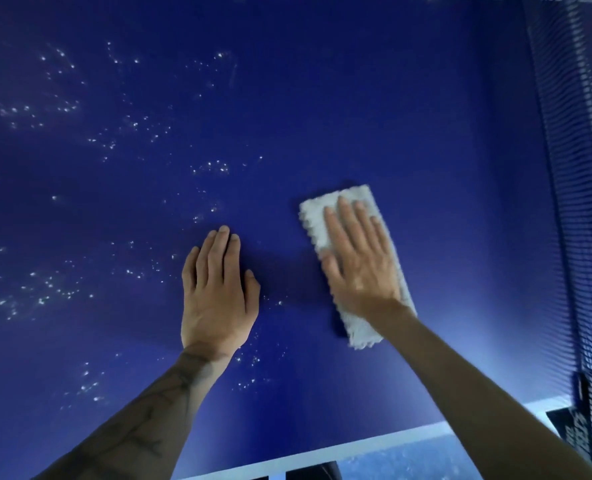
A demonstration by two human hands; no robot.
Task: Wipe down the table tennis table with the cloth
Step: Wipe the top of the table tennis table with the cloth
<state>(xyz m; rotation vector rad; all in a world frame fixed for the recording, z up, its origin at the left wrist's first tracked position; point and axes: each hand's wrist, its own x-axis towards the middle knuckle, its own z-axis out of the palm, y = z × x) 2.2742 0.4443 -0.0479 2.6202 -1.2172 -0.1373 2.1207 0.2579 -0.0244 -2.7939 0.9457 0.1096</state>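
Dark line tattoos (138, 441) along bare left forearm (175, 389)

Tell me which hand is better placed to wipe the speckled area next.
Right, probably: the right hand presses flat on the cloth, while the left hand rests bare on the table. The white specks lie left of the cloth.

fluffy white cloth (325, 216), smooth blue table (322, 98)

- One blue table tennis table (322, 81).
- One white cloth (313, 216).
- Two bare hands: one left hand (216, 296), one right hand (358, 258).
- One net (571, 168).
- One white border line (356, 448) on the table.
- Small white specks (208, 163), too many to count.
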